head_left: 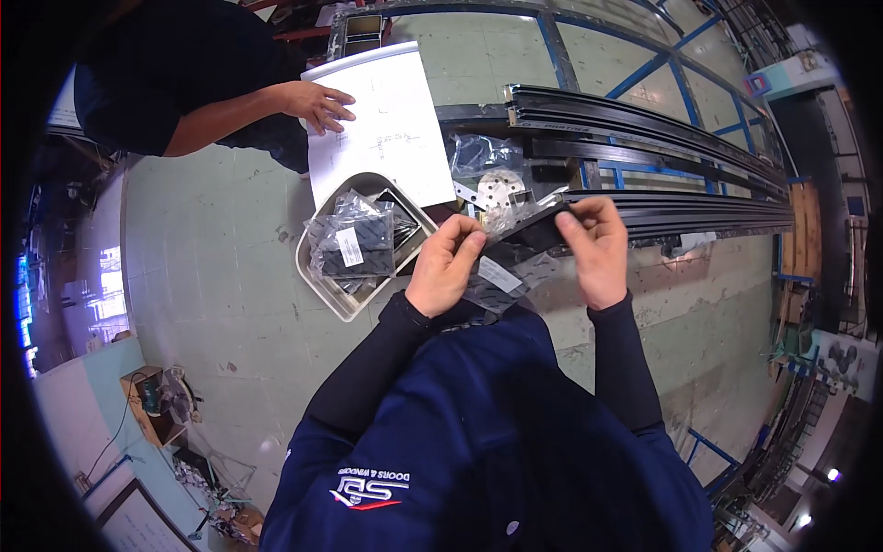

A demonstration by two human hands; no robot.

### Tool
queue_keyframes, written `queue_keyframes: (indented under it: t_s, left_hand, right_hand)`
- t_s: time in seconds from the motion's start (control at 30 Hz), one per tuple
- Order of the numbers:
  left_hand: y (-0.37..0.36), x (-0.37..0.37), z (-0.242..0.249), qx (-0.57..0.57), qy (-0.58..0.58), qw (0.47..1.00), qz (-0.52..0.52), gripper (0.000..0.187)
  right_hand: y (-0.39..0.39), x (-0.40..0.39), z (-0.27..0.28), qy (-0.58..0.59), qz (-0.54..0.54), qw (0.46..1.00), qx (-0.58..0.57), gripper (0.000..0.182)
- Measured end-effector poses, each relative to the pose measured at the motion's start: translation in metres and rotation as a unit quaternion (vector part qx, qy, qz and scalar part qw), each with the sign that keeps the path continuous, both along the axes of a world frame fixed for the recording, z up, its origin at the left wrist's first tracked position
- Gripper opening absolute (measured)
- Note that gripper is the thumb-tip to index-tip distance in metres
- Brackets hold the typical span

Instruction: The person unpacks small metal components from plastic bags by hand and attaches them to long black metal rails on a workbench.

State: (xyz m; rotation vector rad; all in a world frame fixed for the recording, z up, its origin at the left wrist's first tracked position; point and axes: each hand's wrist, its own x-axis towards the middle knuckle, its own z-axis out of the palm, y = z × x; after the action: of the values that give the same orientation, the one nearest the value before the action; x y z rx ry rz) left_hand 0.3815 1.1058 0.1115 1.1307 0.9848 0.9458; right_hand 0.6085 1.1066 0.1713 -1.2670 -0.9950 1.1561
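My left hand [447, 267] is closed, thumb against fingers, at the left end of a dark flat piece [535, 232]. At its other end, my right hand [600, 253] pinches it between thumb and fingers. I cannot make out the exact kind of this piece. Just below it hangs a clear plastic bag [504, 281] with a white label, close to my chest. To the left of my left hand, a grey plastic bin [324, 293] contains several clear bags [354, 241] with black parts inside.
Long black profiles [662, 207] lie on a blue metal frame [639, 74] at the right. A perforated round disc [500, 187] sits beyond my hands. Another person's hand [317, 106] rests on a white paper sheet [386, 101] with handwriting.
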Motion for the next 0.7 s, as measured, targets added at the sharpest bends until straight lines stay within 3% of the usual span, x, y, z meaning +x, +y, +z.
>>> queue_keyframes:
  t_s: [0.13, 0.27, 0.47, 0.7]
  left_hand:
    - [-0.007, -0.001, -0.008, -0.04, -0.072, 0.996, -0.015, 0.02]
    - [-0.007, -0.004, -0.018, 0.0, -0.091, 0.996, 0.005, 0.021]
    - [-0.012, -0.015, -0.02, -0.031, -0.124, 0.991, 0.049, 0.016]
    - [-0.009, -0.009, -0.039, 0.021, -0.043, 0.992, 0.114, 0.019]
  right_hand:
    - [0.007, 0.014, -0.001, 0.019, -0.044, 0.999, 0.025, 0.018]
    - [0.013, 0.027, 0.007, 0.155, -0.103, 0.982, 0.04, 0.02]
    - [0.014, 0.044, -0.002, 0.313, -0.073, 0.945, 0.053, 0.011]
    - [0.009, 0.038, -0.008, 0.401, -0.034, 0.914, 0.052, 0.016]
